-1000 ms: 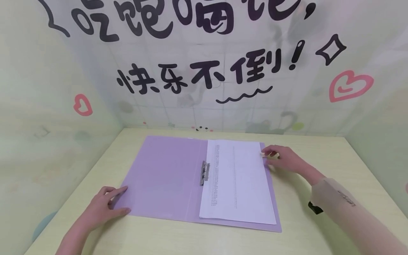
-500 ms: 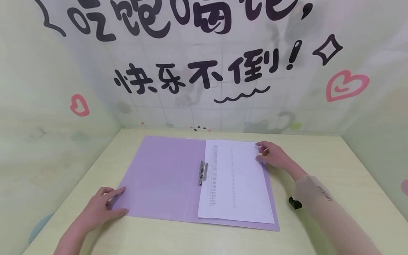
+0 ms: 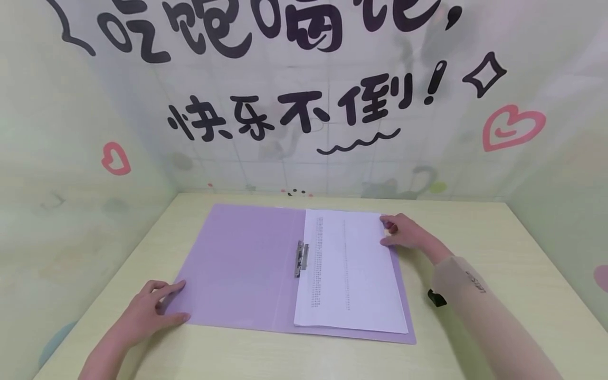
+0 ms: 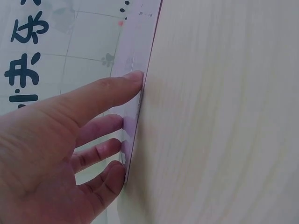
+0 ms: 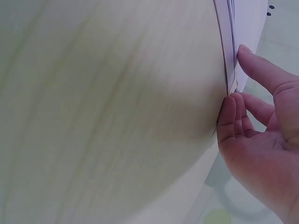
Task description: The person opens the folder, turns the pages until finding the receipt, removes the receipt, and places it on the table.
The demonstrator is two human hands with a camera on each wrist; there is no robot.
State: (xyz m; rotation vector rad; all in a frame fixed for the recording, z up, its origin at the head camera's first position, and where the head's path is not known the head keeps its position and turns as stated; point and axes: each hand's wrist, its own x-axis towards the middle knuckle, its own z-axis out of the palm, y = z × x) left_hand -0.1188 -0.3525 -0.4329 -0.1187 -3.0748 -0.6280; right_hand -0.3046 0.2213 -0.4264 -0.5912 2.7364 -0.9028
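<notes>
A purple folder (image 3: 237, 264) lies spread out on the table, with a metal clip (image 3: 299, 258) at its spine. On its right half rests a stack of printed white sheets (image 3: 351, 274). My left hand (image 3: 149, 309) touches the folder's lower left corner, thumb at the bottom edge and fingers at the left edge, spread apart. At the upper right of the sheets is my right hand (image 3: 407, 233), its thumb and forefinger apart on the paper's edge. Close by its fingertips in the right wrist view, a small pale tab (image 5: 232, 87) shows at the edge.
The pale wooden table (image 3: 237, 353) is enclosed by walls at the back and sides. Black lettering and pink hearts decorate the back wall (image 3: 266, 163). A black wrist strap (image 3: 437, 298) shows under the right sleeve.
My right hand has shifted from the right edge of the sheets up toward their top right corner, its forefinger reaching onto the paper. My left hand has stayed at the folder's corner.
</notes>
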